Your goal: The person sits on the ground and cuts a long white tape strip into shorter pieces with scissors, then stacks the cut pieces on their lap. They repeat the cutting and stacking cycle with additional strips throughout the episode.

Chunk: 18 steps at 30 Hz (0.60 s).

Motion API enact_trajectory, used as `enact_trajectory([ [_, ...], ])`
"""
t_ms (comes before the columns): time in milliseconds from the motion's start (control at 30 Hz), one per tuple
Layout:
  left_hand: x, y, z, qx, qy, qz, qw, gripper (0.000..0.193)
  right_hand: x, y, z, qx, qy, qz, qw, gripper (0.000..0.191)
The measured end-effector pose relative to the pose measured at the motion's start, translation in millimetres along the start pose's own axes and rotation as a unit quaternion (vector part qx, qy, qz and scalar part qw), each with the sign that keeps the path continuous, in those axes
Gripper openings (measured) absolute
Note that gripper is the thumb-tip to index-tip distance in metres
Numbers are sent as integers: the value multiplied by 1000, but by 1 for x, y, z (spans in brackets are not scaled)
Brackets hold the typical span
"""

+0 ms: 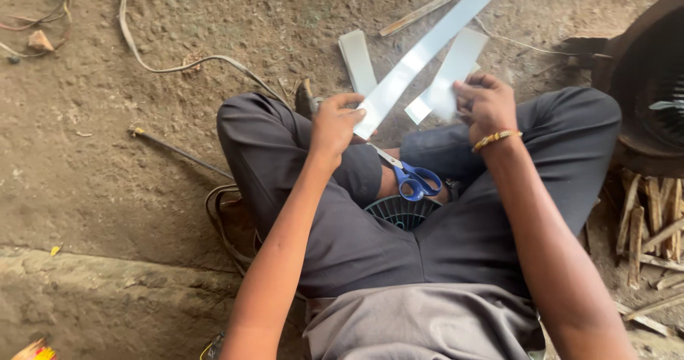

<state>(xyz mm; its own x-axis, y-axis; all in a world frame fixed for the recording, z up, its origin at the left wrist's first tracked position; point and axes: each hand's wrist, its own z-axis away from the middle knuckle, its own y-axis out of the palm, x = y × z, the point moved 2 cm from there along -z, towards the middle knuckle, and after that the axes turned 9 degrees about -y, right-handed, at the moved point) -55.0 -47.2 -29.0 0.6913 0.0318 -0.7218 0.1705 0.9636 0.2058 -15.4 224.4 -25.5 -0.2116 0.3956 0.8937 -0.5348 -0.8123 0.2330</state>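
The person is sitting cross-legged on the dirt floor, and both hands are working above the lap. The left hand is pinching the near end of a long strip, fingers closed over its edge, so the pale, glossy band is running stiffly up and away toward the top edge of the view. The right hand, wearing a gold bracelet, is closing its fingers on a shorter piece of the same flat, thin sheet, holding it just beside the strip, the two pieces crossing near the hands; held this way, the sheets are staying off the dusty ground. Scissors with blue handles are resting on the crossed legs, blades pointing toward the left hand, seemingly parked within easy reach. Below them a dark ribbed fan cover is lying in the lap. Another pale piece is lying flat on the floor beyond the knees. A cable is snaking over the gritty floor at the left, and rough wood sticks are lying at the right edge under a rusty round motor shell.
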Motion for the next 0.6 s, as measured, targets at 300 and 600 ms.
enact_trajectory([
  [300,-3,6,6,24,-93,-40,995,29,-26,39,25,19,-58,126,990,17],
  [600,-2,7,2,15,-98,-58,993,33,-13,43,25,47,-109,205,971,18],
])
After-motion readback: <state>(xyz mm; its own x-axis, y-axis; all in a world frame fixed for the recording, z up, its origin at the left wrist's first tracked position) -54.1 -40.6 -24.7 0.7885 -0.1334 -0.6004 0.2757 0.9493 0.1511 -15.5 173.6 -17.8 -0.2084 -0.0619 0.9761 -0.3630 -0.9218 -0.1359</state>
